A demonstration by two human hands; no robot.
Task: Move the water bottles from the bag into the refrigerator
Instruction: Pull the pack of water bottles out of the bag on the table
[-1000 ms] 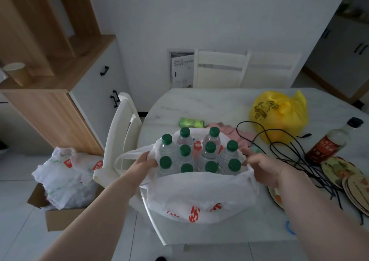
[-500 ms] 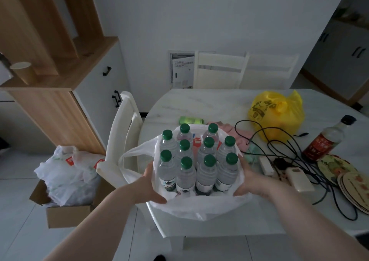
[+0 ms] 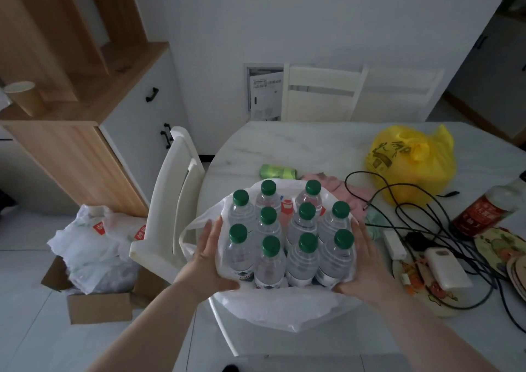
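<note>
On table [image 3: 299, 143], left hand [image 3: 209, 253], right hand [image 3: 367, 260], fingers [image 3: 215, 229] straight, press bag [image 3: 284, 309] of water bottles [image 3: 301, 257].

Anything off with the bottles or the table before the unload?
Nothing spilled or damaged. All ten water bottles stand upright and capped in the white bag, its sides pushed down. The bag's front drapes over the table edge, and black cables sprawl tangled over the plates at right.

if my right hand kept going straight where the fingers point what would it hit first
Likely the pink cloth behind the bag. The right hand lies flat against the water bottles, fingers pointing away across the table; black cables lie just right of that line. Depth unclear.
</note>
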